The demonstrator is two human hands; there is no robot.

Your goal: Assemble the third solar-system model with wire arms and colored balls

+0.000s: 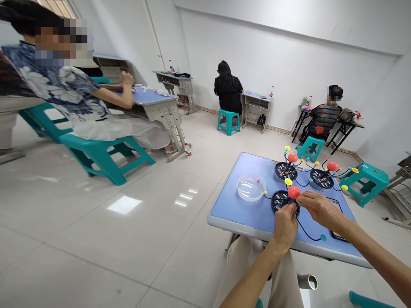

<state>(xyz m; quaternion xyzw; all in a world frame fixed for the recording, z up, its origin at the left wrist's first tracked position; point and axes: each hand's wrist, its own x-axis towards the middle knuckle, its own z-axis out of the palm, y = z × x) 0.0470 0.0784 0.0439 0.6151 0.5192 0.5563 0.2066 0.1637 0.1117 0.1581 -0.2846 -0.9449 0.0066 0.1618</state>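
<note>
1. Pale blue laminate counter (pixel 214 220), lower right of frame, on a white tiled floor (pixel 125 239).
2. Clear round plastic dish (pixel 251 188), left on counter, set apart, leaving the hands room.
3. Black round disc with red ball and wire stalks (pixel 280 200), counter's near edge, gripped by closed left hand (pixel 284 226); right hand (pixel 321 209) curled at ball's base, grip unclear.

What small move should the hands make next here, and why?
Probably the left hand should hold the black disc steady while the right hand settles the red ball: both hands are already at that disc, and its dark wire lies loose across the blue desk.
</note>
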